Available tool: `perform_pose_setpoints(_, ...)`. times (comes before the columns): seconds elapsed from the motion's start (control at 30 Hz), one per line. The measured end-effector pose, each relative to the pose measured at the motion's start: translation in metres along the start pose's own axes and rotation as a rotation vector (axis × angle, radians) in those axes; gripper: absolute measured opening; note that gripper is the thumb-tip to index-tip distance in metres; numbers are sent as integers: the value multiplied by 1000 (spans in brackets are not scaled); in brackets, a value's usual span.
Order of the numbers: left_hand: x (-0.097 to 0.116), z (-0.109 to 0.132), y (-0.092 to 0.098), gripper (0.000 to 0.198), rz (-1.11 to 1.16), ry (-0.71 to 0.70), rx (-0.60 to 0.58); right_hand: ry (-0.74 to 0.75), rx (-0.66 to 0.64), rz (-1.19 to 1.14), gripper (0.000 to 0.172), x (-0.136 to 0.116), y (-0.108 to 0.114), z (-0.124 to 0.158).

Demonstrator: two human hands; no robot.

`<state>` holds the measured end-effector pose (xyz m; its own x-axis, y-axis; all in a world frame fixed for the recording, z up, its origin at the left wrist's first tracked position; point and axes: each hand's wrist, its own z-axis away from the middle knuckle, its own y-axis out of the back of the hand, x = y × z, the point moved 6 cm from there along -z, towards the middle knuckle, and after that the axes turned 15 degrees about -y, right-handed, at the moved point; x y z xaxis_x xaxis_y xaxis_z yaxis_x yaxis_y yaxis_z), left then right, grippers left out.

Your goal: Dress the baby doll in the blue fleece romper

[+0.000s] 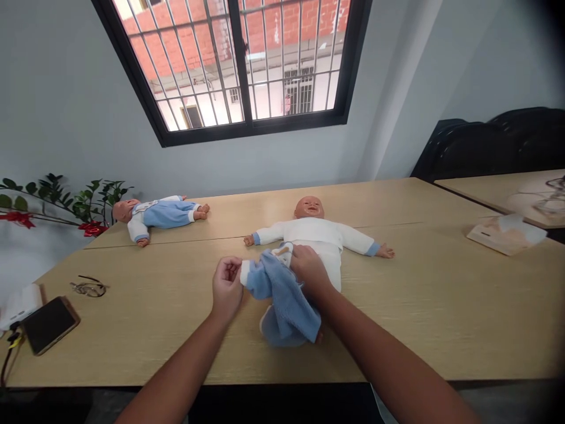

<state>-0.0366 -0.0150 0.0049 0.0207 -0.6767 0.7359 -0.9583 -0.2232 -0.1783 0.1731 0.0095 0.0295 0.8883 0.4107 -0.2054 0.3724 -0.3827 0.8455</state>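
A baby doll (318, 239) in a white long-sleeved top lies face up on the table, arms spread, its head toward the window. Over its lower body are soft blue doll trousers (282, 294) with white cuffs and a white printed patch, bunched up. My left hand (227, 285) pinches a white cuff, fingers closed. By the printed patch my right hand (310, 269) grips the cloth, its fingertips partly hidden. A bit of the doll's foot shows at the trousers' lower right edge; the legs are otherwise mostly covered.
Another doll (170, 214) in blue and white lies at the back left, near a plant (88, 203). Glasses (89, 287), a phone (50, 325) and a white device (20, 306) with a cable are at left. A flat printed packet (507, 234) lies at right.
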Motion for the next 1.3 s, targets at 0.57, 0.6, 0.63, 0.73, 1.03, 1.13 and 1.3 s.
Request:
perform_pose_setpoints(0.57,-10,18,-27,43,-31,101,-410,-184,59,-62,14,12,11,-1)
perform_pose_setpoints(0.6,-11,20,-29,44,-44,109,-418,-181,66,-60,14,11,12,-1)
perform_pose_setpoints(0.63,-12,22,-31,46,-66,116,-420,-174,70,-55,13,9,11,-1)
perform_pose_setpoints(0.73,-12,25,-32,51,-152,146,-380,-131,60,-31,12,2,7,0)
perform_pose_setpoints(1.03,-2,14,-17,44,-261,138,-210,-12,-175,-514,26,5,19,-3)
perform_pose_setpoints(1.13,-4,9,-13,42,-245,140,-199,-5,-274,-726,38,8,33,-3)
perform_pose_setpoints(1.3,-4,1,-9,35,-200,116,-201,-212,-473,-970,45,13,25,3)
